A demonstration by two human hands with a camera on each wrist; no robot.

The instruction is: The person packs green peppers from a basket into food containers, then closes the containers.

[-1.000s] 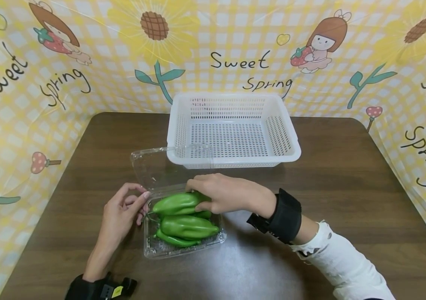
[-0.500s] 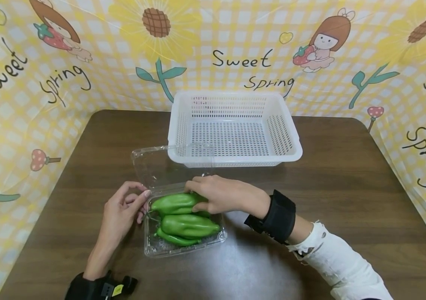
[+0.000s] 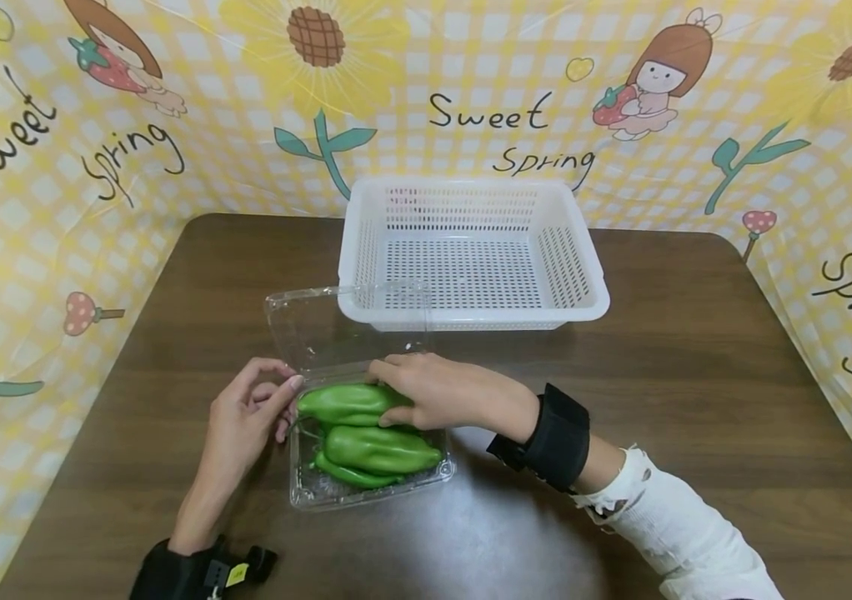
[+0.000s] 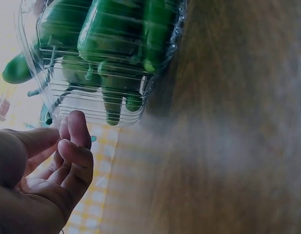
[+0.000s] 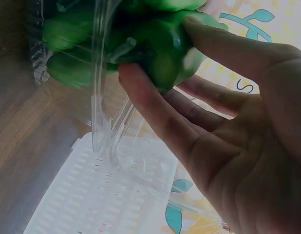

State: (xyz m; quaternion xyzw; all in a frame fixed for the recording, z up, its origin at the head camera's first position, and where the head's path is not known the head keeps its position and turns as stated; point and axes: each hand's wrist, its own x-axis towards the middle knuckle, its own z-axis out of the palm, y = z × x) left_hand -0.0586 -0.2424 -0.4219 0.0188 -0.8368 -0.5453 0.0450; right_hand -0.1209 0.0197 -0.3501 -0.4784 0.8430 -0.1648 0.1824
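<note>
My right hand (image 3: 456, 396) grips a long green pepper (image 3: 339, 402), thumb on the near side and fingers over the far side. The pepper's stem shows beside the forefinger in the right wrist view. It lies at the back of a clear plastic clamshell box (image 3: 321, 500), and more green peppers (image 3: 381, 450) lie in front of it. At the box's left back corner, my left hand (image 3: 242, 421) pinches the rim between thumb and fingertips. Through the ribbed wall in the left wrist view, several peppers (image 4: 111, 31) show stacked in the box.
The box's clear lid (image 3: 306, 333) stands folded back behind it, overlapping a white perforated basket (image 3: 471, 317) at the back of the brown wooden table (image 3: 696, 350). A yellow checked cloth (image 3: 463, 50) with printed flowers hangs around the table.
The gripped pepper has slid slightly left in the box together with my right hand. My left hand stays at the box's corner, and the head view has tilted a little.
</note>
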